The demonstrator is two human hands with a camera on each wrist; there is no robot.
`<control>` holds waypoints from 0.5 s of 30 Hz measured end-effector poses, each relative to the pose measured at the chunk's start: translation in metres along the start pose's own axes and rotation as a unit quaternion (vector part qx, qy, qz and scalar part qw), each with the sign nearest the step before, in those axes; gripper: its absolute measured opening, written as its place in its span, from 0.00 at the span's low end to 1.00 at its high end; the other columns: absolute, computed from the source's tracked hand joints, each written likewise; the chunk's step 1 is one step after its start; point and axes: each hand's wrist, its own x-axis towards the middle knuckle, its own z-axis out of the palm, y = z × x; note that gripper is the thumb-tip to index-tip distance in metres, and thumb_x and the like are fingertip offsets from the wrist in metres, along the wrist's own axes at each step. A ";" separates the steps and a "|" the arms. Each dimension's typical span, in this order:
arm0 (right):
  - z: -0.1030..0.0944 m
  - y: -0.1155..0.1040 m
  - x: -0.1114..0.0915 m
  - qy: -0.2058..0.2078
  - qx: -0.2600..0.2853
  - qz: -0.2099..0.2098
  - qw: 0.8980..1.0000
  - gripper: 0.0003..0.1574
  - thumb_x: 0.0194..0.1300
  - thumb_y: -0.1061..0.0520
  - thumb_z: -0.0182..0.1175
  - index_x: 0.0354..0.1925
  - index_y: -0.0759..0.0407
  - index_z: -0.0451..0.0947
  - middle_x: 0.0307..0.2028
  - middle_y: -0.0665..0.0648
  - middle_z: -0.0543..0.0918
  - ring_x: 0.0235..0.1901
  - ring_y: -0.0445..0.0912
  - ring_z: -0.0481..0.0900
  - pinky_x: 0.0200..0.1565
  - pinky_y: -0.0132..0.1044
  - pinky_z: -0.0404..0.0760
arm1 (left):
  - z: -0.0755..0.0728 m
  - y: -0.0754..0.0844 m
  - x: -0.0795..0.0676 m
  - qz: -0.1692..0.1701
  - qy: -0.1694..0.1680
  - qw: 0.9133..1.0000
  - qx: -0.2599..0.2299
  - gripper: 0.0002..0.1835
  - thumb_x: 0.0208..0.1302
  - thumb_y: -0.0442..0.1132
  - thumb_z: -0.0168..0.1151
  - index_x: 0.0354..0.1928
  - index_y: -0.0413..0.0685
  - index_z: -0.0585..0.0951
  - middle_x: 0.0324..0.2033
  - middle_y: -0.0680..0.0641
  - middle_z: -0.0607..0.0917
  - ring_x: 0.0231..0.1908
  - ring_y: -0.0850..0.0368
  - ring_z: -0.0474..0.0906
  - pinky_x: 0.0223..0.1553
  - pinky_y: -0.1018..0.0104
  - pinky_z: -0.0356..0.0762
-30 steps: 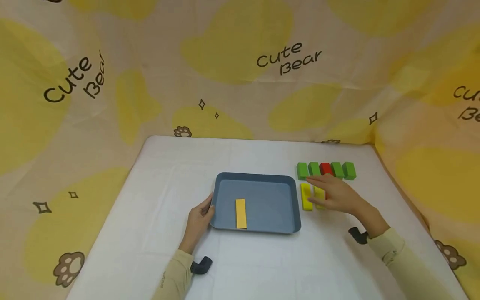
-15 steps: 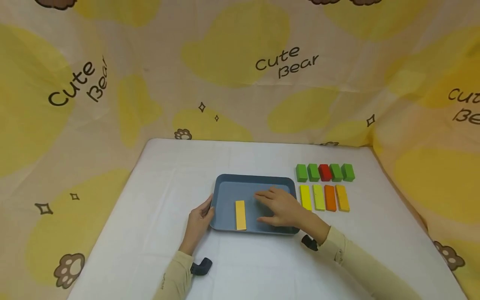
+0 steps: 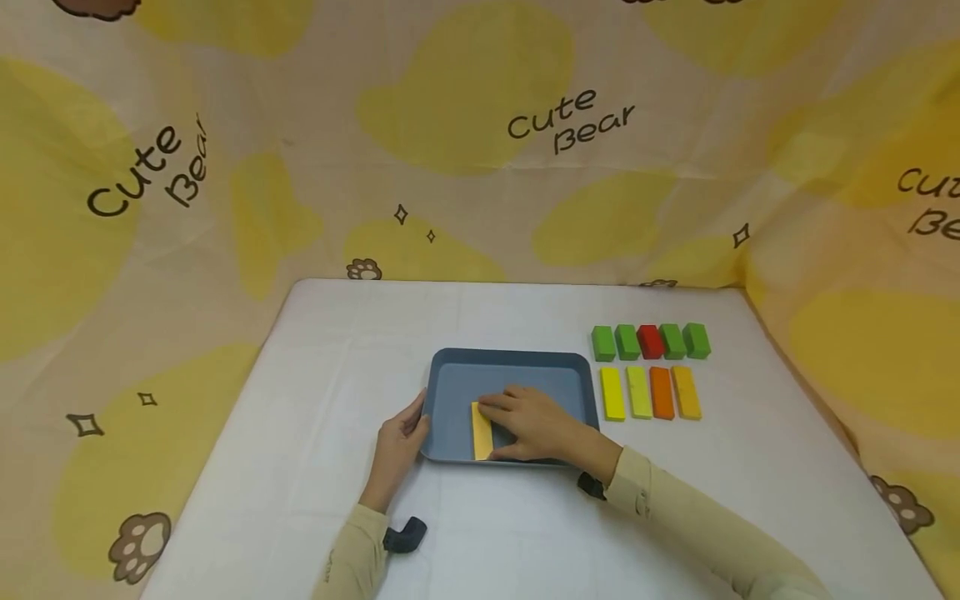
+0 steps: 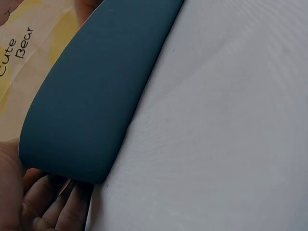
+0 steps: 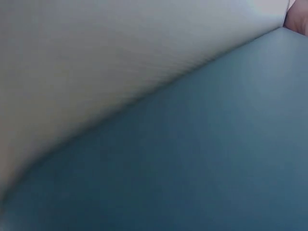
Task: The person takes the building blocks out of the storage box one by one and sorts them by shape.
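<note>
A blue-grey tray (image 3: 510,358) lies on the white table, and its outer wall (image 4: 91,96) fills much of the left wrist view. My left hand (image 3: 399,442) holds the tray by its left end; in the left wrist view several fingers (image 4: 72,207) curl under the corner. Inside the tray, a yellow-orange block (image 3: 482,433) lies flat near the front wall. My right hand (image 3: 536,425) reaches over the tray, fingertips at the block's far end and thumb at its near end. I cannot tell whether they pinch it. The right wrist view shows mostly blurred tray wall (image 5: 192,159).
Right of the tray, several green blocks (image 3: 627,342) and one red block (image 3: 650,342) form a back row. In front lie a yellow block (image 3: 612,393), a lime block (image 3: 639,392), an orange block (image 3: 662,392) and a yellow-orange block (image 3: 686,392). Printed cloth (image 3: 450,125) surrounds the table (image 3: 337,333).
My right hand has moved left from the front row of blocks, across the tray, to the block inside. The left hand and tray have stayed put.
</note>
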 end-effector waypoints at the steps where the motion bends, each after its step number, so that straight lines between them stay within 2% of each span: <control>1: 0.001 0.001 0.000 -0.002 0.000 -0.003 1.000 0.49 0.59 0.26 0.60 0.66 0.57 0.73 0.65 0.53 0.75 0.52 0.48 0.76 0.51 0.41 0.82 | 0.000 0.000 0.000 0.005 0.000 1.000 0.003 0.24 0.69 0.31 0.56 0.67 0.40 0.71 0.65 0.41 0.74 0.65 0.48 0.72 0.61 0.65 0.75; 7: 0.002 0.014 -0.006 -0.008 0.021 0.015 1.000 0.50 0.58 0.28 0.62 0.66 0.59 0.72 0.66 0.55 0.74 0.52 0.49 0.75 0.51 0.39 0.82 | 0.002 0.000 0.002 0.009 -0.001 1.000 0.009 0.24 0.69 0.32 0.56 0.67 0.41 0.71 0.65 0.41 0.74 0.65 0.49 0.72 0.61 0.66 0.75; 11: 0.001 0.021 -0.010 -0.015 0.029 0.038 0.999 0.49 0.58 0.28 0.62 0.66 0.58 0.72 0.68 0.56 0.72 0.55 0.50 0.74 0.54 0.43 0.81 | 0.001 0.001 0.001 0.007 0.002 1.000 0.011 0.24 0.69 0.32 0.56 0.67 0.41 0.71 0.65 0.41 0.74 0.65 0.49 0.72 0.61 0.66 0.75; 15: 0.001 0.017 -0.007 -0.017 0.016 0.065 0.998 0.53 0.58 0.24 0.59 0.67 0.57 0.70 0.68 0.59 0.71 0.60 0.54 0.73 0.58 0.49 0.81 | 0.001 0.001 0.000 0.004 0.005 1.000 0.003 0.24 0.69 0.31 0.57 0.66 0.41 0.72 0.65 0.41 0.74 0.65 0.49 0.71 0.61 0.67 0.74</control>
